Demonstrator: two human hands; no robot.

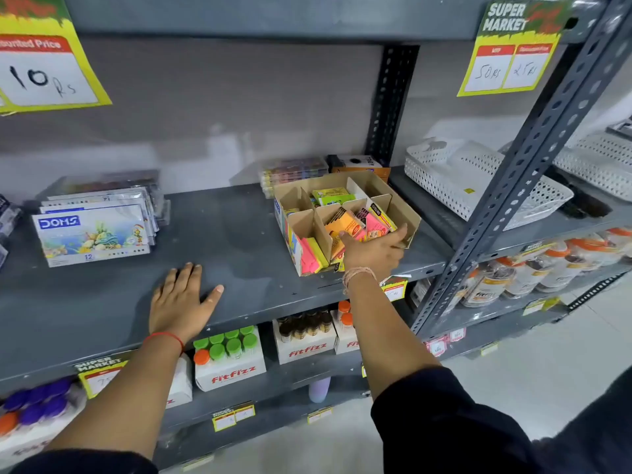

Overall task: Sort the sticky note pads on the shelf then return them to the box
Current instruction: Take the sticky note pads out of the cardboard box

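Note:
A brown cardboard box (408, 213) with dividers stands on the grey shelf (239, 241), right of centre. Its compartments hold sticky note pads: an orange pad (342, 223) in the middle, pink pads (374, 224) to its right, pink and yellow pads (309, 256) at the front left, and a green pad (330, 196) at the back. My right hand (374, 253) lies palm down over the front right compartment, fingers spread, thumb against the orange pad. My left hand (181, 299) rests flat on the bare shelf, well left of the box.
A DOMS colour pack (92, 234) stands at the shelf's left. Pen packs (294, 171) lie behind the box. White perforated baskets (478, 179) sit to the right, beyond a slotted steel upright (513, 186). Fitfizz bottle cartons (229, 357) fill the shelf below.

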